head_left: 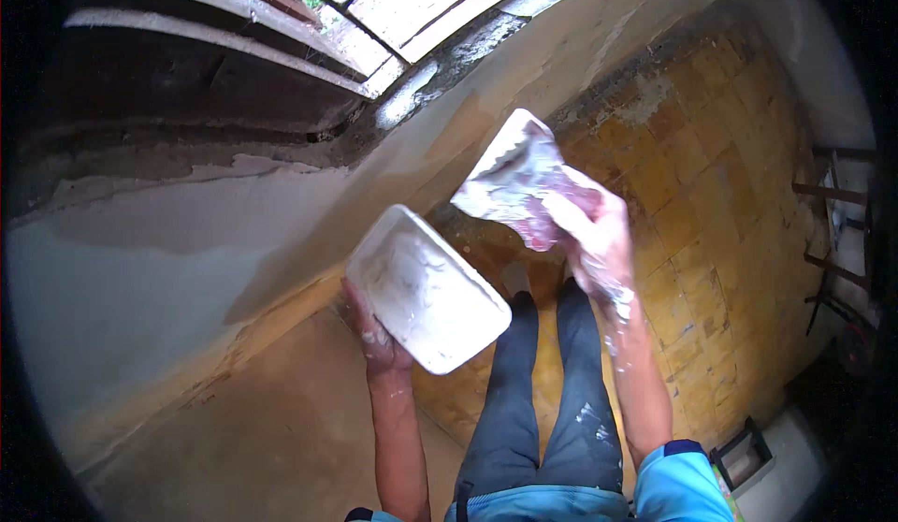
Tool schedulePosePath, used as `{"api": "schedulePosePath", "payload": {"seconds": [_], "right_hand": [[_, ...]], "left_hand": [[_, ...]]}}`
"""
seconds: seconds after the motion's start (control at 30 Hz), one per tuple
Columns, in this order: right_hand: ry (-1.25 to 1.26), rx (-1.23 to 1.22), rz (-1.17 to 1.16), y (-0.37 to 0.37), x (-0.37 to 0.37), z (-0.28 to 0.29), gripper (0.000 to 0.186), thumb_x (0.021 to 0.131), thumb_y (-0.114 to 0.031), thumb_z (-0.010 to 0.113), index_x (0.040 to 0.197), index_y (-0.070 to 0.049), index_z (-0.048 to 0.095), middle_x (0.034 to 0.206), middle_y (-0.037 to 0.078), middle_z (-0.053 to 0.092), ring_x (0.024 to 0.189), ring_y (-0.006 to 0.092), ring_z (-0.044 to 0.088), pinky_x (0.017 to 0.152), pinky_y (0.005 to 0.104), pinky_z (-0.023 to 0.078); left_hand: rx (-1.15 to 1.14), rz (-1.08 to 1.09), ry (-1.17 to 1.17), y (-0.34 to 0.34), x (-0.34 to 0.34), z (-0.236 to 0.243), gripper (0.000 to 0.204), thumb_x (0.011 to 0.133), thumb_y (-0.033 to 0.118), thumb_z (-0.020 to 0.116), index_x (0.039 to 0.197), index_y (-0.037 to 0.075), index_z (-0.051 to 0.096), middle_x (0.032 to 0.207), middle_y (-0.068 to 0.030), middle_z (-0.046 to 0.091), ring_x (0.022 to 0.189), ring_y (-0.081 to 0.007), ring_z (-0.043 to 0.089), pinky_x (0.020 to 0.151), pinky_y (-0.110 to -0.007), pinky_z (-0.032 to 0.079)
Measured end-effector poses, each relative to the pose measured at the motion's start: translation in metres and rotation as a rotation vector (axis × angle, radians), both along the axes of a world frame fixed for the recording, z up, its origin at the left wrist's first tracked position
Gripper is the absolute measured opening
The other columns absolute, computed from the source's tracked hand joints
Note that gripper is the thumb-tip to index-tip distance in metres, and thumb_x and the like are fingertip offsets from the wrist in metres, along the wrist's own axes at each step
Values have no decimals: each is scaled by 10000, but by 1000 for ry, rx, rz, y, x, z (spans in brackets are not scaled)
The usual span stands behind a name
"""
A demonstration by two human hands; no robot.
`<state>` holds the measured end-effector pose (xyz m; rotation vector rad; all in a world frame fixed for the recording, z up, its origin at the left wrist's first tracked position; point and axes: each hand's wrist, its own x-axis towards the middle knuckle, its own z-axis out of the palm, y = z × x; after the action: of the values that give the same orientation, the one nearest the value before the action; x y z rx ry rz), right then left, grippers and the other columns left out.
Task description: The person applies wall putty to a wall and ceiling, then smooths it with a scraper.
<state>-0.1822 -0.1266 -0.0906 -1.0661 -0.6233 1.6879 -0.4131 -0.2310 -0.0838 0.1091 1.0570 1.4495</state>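
A white, rounded rectangular plastic tub [444, 330] is tilted, with white and greyish paste smeared over its inside. My left hand [377, 333] holds it from the left side and below; some of its fingers are hidden behind the tub. To the right of and above the tub, my right hand [597, 227] grips a broad scraper [510, 166] coated in white paste. The scraper is raised in the air, apart from both tub and wall. Its reddish lower part runs into my fingers. White paste is also stuck on my right wrist and on my left hand.
A partly pale-coated wall [168, 251] runs along the left, below a window with slats [243, 36] and a rough sill [412, 92]. The floor has worn yellow tiles [692, 166]. A wooden frame [832, 213] stands at far right; a white object with a dark frame [745, 456] is lower right.
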Motion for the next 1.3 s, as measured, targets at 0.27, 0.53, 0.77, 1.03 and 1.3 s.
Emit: {"api": "schedulePosePath", "payload": {"seconds": [0.27,0.53,0.77,1.03,1.3], "right_hand": [[-740,796,179,-33,41,71,379,652,47,601,1015,-17,689,1005,168,677,918,292,676,820,358,538],[-927,1090,470,-23,47,91,405,654,-108,686,1053,-42,657,1127,139,637,1125,304,578,1002,476,417],[-999,1049,538,-11,59,80,414,658,6,614,1070,-9,646,1096,177,635,1098,345,584,1007,515,401],[-989,983,488,-2,57,64,529,613,138,531,1116,2,620,1130,218,611,1088,381,578,1009,494,407],[-464,195,353,3,44,-2,349,858,14,554,1203,63,541,1084,148,653,977,209,636,855,278,476]], "left_hand": [[67,-97,-50,30,51,1,701,936,577,347,1386,39,334,1338,-118,467,1202,-240,479,1027,-400,398],[68,-118,-138,36,72,21,739,923,600,345,1396,33,306,1352,-156,444,1221,-282,473,1011,-444,416],[76,-76,-154,31,72,17,750,923,606,345,1399,29,293,1360,-159,425,1221,-282,465,1011,-433,411],[95,-49,-206,38,71,27,760,920,608,355,1392,15,301,1343,-161,438,1193,-280,486,976,-429,443],[52,-14,-176,47,67,28,762,920,613,347,1395,19,297,1337,-158,442,1191,-285,486,997,-438,423]]}}
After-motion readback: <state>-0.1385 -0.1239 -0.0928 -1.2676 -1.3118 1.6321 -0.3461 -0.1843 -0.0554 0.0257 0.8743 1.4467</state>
